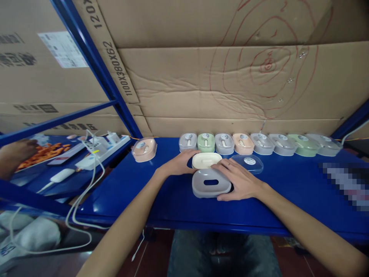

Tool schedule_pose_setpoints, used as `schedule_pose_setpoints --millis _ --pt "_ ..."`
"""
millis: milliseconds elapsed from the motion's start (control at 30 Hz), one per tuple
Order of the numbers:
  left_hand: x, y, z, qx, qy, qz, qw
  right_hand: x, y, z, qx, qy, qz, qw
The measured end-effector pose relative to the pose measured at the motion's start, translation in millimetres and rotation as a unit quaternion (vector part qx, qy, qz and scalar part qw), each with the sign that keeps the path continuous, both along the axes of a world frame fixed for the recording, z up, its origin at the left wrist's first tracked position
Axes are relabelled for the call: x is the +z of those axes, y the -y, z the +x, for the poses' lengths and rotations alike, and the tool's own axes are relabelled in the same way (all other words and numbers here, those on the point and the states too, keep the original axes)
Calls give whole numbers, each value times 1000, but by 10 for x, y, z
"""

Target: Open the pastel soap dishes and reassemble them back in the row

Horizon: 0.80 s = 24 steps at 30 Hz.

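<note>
Presently, the cream tray [206, 160] sits on the worktop [170, 204] at twelve o'clock from the grey box [211, 189]. Left hand [180, 163]: grip half-curled, pinching the tray's nine-o'clock end. Right hand [242, 180]: grip spread wide at three o'clock; I cannot tell its hold.

With my right fingers [225, 167] I hold the grey shell [211, 191] at its right side, its oval slot facing up. Just beyond the shell, my left fingers [192, 153] curl round the left end of the white dish [206, 159]. On the blue table [173, 207], a clear lid [250, 164] lies beyond the shell and to its right. Farther behind the shell stand eight lidded boxes [225, 144] in a row; a peach box [144, 150] sits well to its left.
</note>
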<state>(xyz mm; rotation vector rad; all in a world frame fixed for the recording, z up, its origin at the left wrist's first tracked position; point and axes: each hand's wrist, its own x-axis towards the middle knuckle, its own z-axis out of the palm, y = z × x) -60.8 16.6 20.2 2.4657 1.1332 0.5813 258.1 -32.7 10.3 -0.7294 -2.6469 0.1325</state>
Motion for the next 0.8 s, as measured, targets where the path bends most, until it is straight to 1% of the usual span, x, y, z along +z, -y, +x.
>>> schedule_pose_setpoints --millis 800 --pt "-19 -6 13 -3 -11 4 1000 3 13 -30 5 17 -2 1000"
